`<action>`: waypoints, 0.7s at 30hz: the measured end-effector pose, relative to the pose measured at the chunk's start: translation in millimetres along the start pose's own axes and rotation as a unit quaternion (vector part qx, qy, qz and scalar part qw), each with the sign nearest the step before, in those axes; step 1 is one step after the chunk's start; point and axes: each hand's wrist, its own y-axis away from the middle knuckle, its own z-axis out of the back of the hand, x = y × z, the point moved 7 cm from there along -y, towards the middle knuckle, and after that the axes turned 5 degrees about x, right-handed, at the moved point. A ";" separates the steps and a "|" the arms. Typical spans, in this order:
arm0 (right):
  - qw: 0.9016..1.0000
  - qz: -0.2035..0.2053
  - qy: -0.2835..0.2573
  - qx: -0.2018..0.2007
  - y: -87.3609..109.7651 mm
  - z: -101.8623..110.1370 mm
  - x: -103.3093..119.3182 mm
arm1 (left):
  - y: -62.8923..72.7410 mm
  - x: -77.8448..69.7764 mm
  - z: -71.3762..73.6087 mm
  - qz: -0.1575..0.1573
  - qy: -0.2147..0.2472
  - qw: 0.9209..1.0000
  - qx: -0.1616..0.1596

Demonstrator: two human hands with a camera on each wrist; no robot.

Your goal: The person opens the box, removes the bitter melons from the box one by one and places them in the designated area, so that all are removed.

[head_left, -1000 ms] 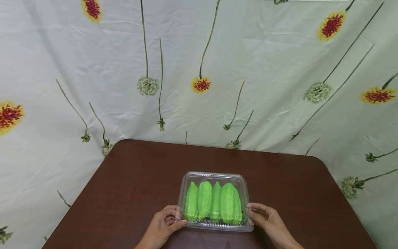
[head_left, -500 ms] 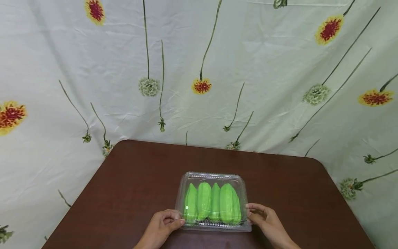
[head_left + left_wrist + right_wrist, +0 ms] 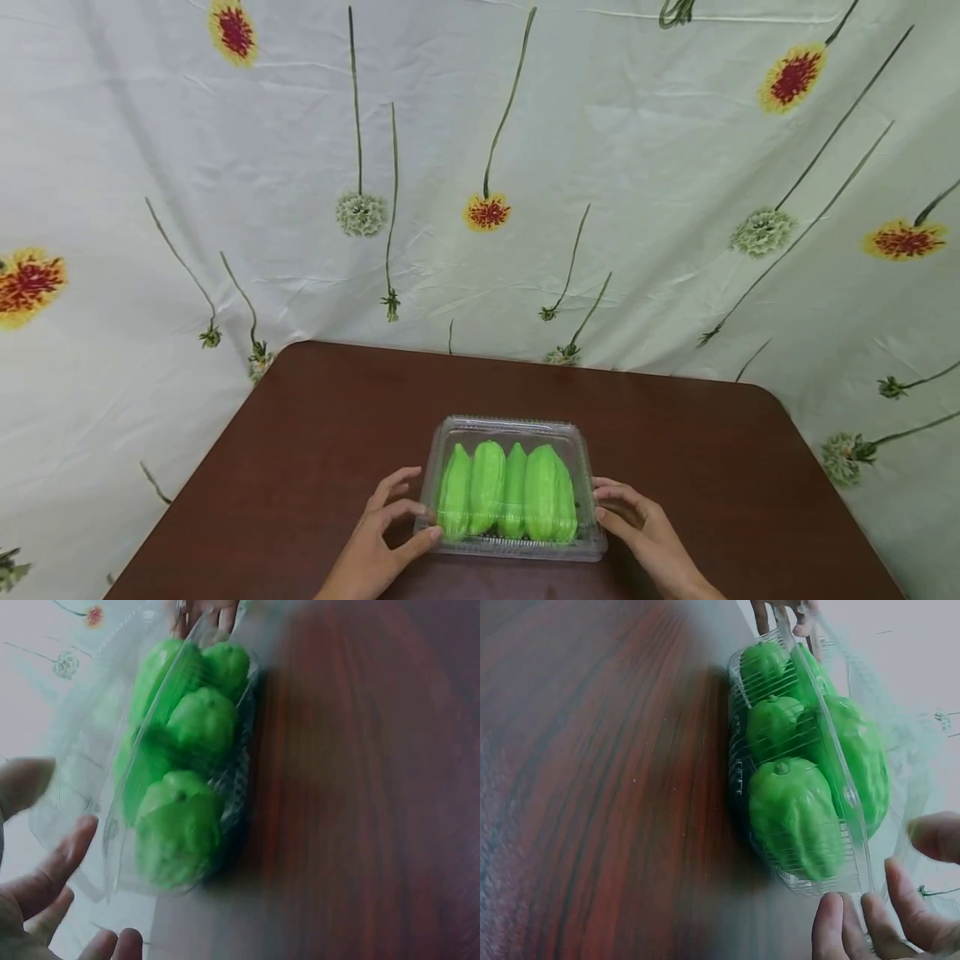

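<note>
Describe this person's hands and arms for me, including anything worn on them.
Each grip is a plain human hand: the left hand and the right hand are both bare, with slender fingers. No glove, ring, cable or marking can be made out on either, and no sleeve comes into view.

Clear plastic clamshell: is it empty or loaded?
Loaded: the clamshell holds green vegetables lying side by side, visible through its clear plastic.
</note>
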 end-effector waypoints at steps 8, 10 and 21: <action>0.999 0.047 -0.001 -0.018 -3.1 5.7 13.6 | -9.7 -13.9 9.5 -0.071 0.014 0.997 -0.018; 0.998 0.057 0.002 -0.017 -4.2 6.4 17.9 | -12.7 -16.9 12.5 -0.081 0.020 0.996 -0.021; 0.991 0.122 -0.047 -0.009 -19.6 15.5 40.3 | -39.1 -39.2 27.2 -0.161 0.029 0.987 -0.002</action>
